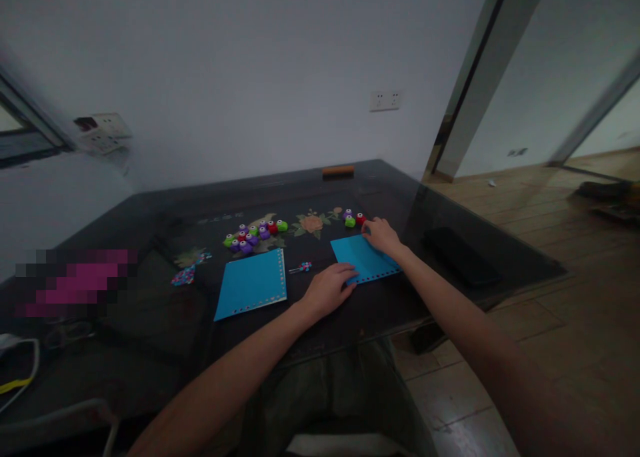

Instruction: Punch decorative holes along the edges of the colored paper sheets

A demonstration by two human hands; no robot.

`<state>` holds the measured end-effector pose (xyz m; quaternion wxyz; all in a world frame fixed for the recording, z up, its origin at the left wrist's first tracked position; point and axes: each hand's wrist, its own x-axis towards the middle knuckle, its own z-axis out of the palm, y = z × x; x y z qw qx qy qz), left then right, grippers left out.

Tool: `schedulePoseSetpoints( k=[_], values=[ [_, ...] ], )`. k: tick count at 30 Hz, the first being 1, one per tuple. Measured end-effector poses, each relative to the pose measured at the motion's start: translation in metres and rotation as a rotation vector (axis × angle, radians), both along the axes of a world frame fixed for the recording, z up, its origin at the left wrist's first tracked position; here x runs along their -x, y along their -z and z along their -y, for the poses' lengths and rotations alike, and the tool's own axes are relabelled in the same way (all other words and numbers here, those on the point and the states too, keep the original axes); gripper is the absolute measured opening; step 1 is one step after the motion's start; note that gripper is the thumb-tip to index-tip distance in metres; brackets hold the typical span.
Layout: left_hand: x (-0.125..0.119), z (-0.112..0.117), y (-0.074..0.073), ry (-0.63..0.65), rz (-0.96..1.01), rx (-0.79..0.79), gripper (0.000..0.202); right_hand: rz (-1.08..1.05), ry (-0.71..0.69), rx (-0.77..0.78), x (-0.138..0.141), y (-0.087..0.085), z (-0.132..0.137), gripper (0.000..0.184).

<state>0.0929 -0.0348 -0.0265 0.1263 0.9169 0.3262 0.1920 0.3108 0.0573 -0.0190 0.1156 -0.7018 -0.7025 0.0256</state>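
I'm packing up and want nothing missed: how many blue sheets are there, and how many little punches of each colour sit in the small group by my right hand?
Blue paper sheets: 2
Purple punch: 1
Green punch: 1
Red punch: 1
Total: 5

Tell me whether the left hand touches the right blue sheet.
Touching. The head view shows the left hand with fingers lying on the right blue sheet at its near-left corner.

Head-worn camera looks forward and down, seemingly near, over the table (300, 190).
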Motion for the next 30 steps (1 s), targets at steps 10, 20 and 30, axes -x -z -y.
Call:
schedulePoseSetpoints(
  k=[10, 20, 30],
  values=[
    [0.0002, 0.0029, 0.0010, 0.026, -0.005, -0.015, 0.030, -0.018, -0.018, -0.001, 0.0000, -0.0002, 0.0046, 0.018],
    [0.0009, 0.0054, 0.0004, 0.028, -0.007, -0.012, 0.031, -0.036, -0.044, -0.005, -0.0037, 0.0009, 0.0057, 0.017],
    [0.0006, 0.0056, -0.0006, 0.017, -0.004, -0.005, 0.031, -0.041, -0.056, -0.023, -0.0041, -0.0017, 0.0075, 0.018]
  ],
)
